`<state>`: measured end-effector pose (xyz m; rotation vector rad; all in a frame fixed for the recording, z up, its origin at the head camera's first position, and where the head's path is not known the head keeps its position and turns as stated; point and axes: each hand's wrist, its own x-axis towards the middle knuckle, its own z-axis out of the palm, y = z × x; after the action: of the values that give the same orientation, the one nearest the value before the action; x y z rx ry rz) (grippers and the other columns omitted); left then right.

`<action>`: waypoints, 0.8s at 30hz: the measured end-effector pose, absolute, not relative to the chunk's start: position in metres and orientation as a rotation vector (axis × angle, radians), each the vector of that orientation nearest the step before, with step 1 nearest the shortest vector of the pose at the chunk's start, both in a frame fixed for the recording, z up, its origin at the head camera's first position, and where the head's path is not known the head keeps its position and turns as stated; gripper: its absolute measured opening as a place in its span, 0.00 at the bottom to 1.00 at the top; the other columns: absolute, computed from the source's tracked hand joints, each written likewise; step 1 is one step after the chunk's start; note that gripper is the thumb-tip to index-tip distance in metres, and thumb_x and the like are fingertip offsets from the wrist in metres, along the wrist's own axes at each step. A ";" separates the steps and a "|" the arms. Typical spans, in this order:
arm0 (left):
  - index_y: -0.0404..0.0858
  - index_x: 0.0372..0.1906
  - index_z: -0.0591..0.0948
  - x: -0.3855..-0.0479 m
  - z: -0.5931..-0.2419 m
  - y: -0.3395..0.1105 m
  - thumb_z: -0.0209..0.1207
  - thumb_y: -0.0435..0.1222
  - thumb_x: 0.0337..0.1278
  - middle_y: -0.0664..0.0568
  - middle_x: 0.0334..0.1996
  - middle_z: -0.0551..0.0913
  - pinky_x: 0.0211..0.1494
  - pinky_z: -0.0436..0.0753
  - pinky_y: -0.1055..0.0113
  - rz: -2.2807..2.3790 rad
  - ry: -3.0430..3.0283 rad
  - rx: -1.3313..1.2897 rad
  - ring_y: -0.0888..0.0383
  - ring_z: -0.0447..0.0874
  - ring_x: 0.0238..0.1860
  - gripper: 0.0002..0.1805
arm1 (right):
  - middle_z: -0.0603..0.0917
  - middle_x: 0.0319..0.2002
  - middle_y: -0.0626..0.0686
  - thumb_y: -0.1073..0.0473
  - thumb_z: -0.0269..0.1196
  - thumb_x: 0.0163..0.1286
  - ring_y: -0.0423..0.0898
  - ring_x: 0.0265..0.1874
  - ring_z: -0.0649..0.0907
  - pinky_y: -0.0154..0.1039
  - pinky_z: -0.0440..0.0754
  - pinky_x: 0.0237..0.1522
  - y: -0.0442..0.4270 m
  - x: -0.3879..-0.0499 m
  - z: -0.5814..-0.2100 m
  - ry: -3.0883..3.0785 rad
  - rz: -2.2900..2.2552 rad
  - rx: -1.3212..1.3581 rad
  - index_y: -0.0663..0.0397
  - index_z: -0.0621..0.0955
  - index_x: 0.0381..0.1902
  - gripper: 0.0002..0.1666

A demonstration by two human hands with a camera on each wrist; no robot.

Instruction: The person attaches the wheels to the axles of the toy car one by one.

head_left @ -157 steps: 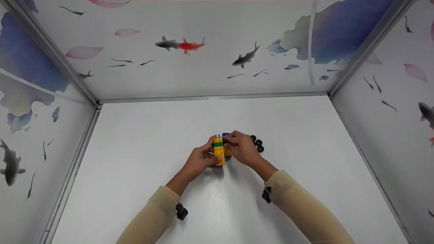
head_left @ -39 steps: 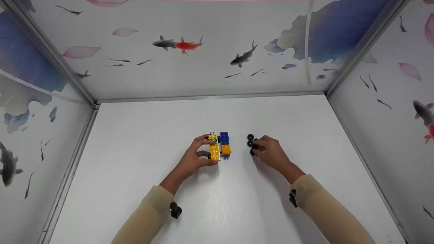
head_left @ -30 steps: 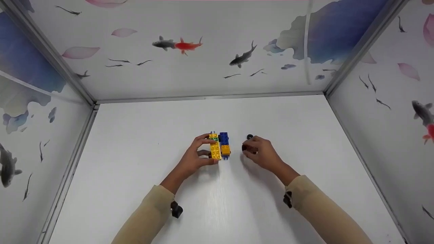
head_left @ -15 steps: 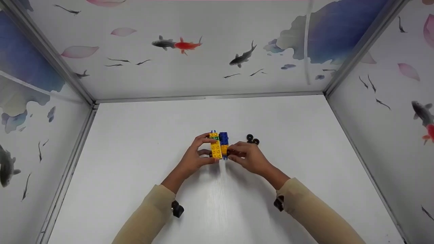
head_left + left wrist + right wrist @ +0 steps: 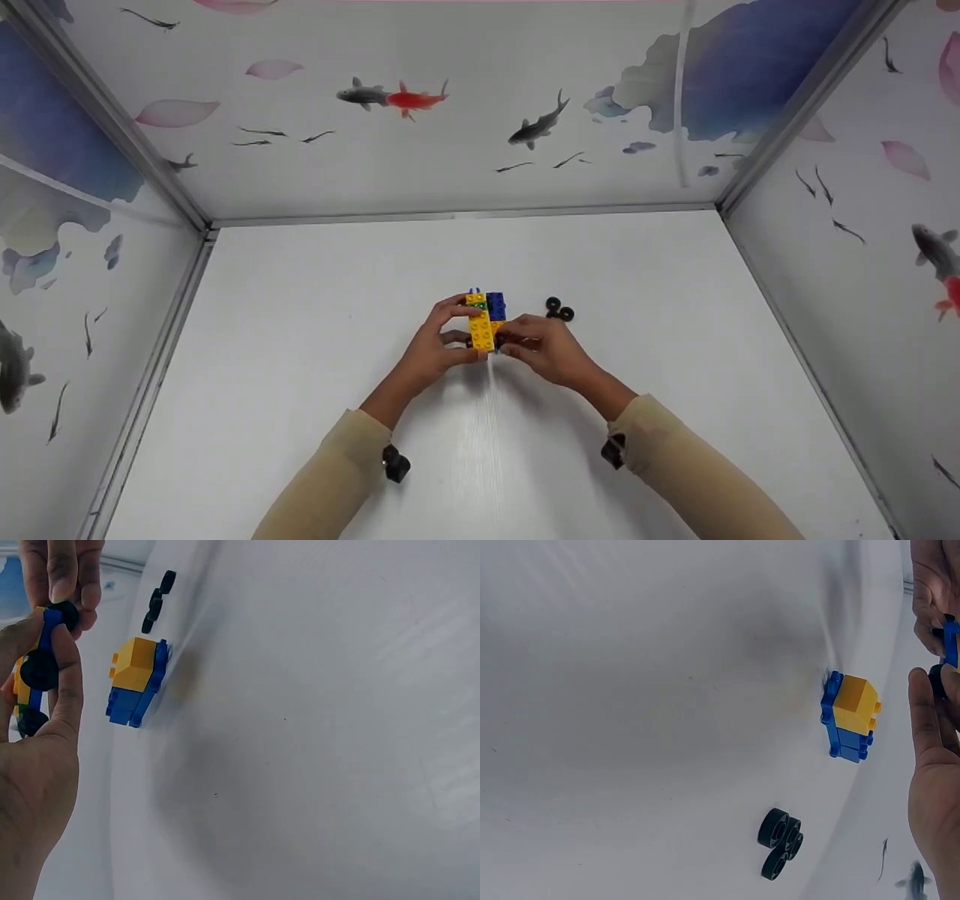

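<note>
A long yellow block vehicle [image 5: 481,330] with a green band, blue base and black wheels is held up by my left hand [image 5: 429,346], fingers and thumb at its sides. My right hand [image 5: 553,349] pinches a black wheel [image 5: 936,681] against the vehicle's near right side; the left wrist view shows this wheel [image 5: 67,613] at one end of the blue base. Whether it is fixed there, I cannot tell. Behind the held vehicle, a blue and yellow block piece [image 5: 133,669] stands on the table, partly covered in the head view.
Several loose black wheels [image 5: 566,313] lie together on the white table [image 5: 337,285], to the right of the blocks and just beyond my right hand. Printed panels [image 5: 465,172] wall the table at the back and both sides.
My right hand has picked a black wheel from the loose group and carried it left to the held vehicle. My left hand keeps its hold, shifted slightly right.
</note>
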<state>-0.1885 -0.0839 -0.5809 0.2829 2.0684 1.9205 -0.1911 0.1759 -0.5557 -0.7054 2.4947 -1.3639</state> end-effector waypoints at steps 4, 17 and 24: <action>0.58 0.69 0.80 -0.187 -0.580 -0.085 0.79 0.33 0.62 0.60 0.89 0.55 0.65 0.91 0.61 1.919 2.068 0.277 0.45 0.87 0.65 0.34 | 0.91 0.54 0.53 0.60 0.72 0.78 0.46 0.52 0.90 0.37 0.92 0.57 0.174 -0.190 -0.555 2.523 -1.352 -0.725 0.48 0.89 0.67 0.21; 0.58 0.68 0.80 -0.186 -0.576 -0.084 0.80 0.31 0.59 0.60 0.89 0.54 0.65 0.91 0.61 1.897 2.104 0.259 0.46 0.88 0.63 0.35 | 0.89 0.52 0.57 0.60 0.70 0.79 0.46 0.48 0.91 0.31 0.91 0.51 0.167 -0.188 -0.555 2.382 -1.497 -0.655 0.56 0.89 0.64 0.19; 0.57 0.68 0.81 -0.187 -0.577 -0.079 0.79 0.30 0.60 0.61 0.89 0.56 0.66 0.91 0.61 1.914 2.125 0.267 0.47 0.88 0.61 0.35 | 0.89 0.50 0.54 0.57 0.71 0.79 0.44 0.45 0.88 0.29 0.88 0.46 0.166 -0.189 -0.553 2.481 -1.400 -0.685 0.56 0.89 0.66 0.21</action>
<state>-0.1869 -0.0789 -0.5774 0.2674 2.1247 1.9141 -0.1891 0.1656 -0.5527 -0.6849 2.4811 -1.4005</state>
